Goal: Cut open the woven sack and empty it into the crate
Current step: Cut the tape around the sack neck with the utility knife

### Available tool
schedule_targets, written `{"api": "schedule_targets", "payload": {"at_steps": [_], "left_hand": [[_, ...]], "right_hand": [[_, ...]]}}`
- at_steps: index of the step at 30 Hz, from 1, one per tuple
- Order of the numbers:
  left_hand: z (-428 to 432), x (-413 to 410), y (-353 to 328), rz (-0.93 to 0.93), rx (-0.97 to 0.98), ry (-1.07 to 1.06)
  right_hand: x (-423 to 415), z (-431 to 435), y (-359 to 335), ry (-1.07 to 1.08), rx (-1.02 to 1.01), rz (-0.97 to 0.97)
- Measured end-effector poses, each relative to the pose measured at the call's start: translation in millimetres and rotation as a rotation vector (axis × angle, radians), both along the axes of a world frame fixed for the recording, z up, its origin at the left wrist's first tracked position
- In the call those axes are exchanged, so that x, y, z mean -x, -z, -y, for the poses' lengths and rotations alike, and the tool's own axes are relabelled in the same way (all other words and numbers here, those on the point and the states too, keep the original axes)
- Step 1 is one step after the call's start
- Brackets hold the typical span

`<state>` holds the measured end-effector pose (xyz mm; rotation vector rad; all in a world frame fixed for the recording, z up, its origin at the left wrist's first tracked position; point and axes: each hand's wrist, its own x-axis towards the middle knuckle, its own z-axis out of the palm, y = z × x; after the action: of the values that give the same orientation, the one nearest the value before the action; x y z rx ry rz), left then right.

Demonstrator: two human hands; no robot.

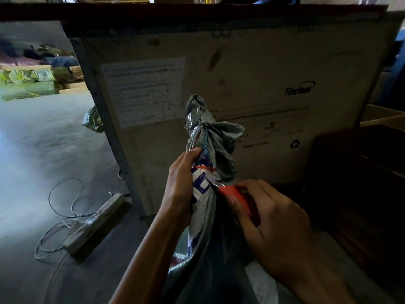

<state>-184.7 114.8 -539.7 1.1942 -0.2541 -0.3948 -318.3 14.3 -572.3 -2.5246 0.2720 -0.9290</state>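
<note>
A grey-green woven sack (210,249) with blue and white print stands upright in front of me, its neck twisted and bound with a red tie (203,167). My left hand (179,185) grips the neck just below the tie. My right hand (269,218) holds a red cutter (237,197), whose tip touches the sack's neck from the right, under the tie. Directly behind the sack rises a large plywood crate (252,69) with a paper label and printed markings; its inside is hidden.
On the concrete floor at the left lies a white power strip (96,222) with loose grey cable (59,207). Green filled sacks (28,84) are piled at the far left. A dark wooden box (359,172) stands at the right.
</note>
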Motion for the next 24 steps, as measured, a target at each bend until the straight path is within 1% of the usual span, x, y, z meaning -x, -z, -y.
{"api": "schedule_targets", "payload": {"at_steps": [7, 17, 24], "left_hand": [[-0.8, -0.4, 0.7, 0.040, 0.056, -0.022], [-3.0, -0.9, 2.9, 0.063, 0.076, 0.000], [-3.6, -2.9, 5.8, 0.091, 0.068, -0.063]], "right_hand": [[-2.4, -3.5, 1.1, -0.002, -0.015, -0.043], [-8.1, -4.6, 9.4, 0.020, -0.039, -0.026], [-10.5, -6.6, 9.9, 0.012, -0.059, -0.014]]}}
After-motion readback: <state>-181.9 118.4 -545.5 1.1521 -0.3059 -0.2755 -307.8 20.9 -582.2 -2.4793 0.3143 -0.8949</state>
